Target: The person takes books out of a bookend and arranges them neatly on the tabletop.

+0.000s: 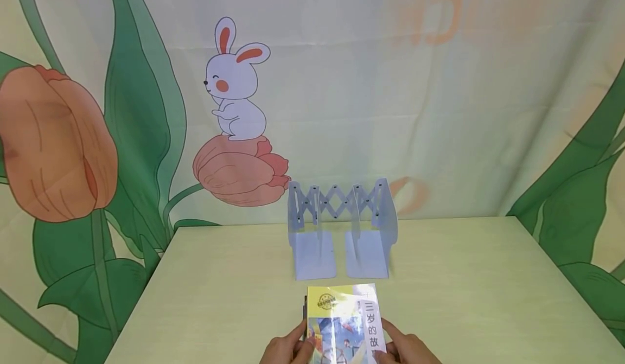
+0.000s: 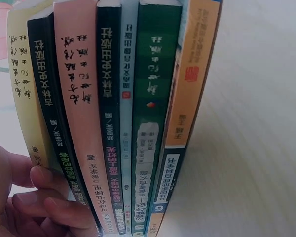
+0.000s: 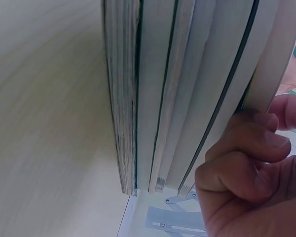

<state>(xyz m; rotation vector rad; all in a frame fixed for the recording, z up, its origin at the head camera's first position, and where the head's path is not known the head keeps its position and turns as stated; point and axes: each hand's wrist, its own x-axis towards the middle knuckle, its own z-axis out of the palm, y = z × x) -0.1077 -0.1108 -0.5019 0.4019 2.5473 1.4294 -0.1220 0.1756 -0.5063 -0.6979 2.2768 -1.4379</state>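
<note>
A stack of several books lies near the front of the table, its top book (image 1: 342, 320) showing a yellow, blue and white cover. My left hand (image 1: 288, 349) grips the top book at its left side, thumb on the cover and fingers by the spines. My right hand (image 1: 409, 347) holds the opposite side, thumb on the cover. In the left wrist view the spines are yellow, dark, pink, green and orange, with the orange-spined book (image 2: 195, 64) at the bottom. The right wrist view shows curled fingers (image 3: 232, 173) against the page edges, around the uppermost book.
Behind the stack stands a pale blue expandable bookend rack (image 1: 317, 255) with upright dividers and a crisscross back. The light wooden-looking table (image 1: 219, 299) spreads to both sides. A curtain (image 1: 332, 82) printed with tulips and a rabbit hangs along the back.
</note>
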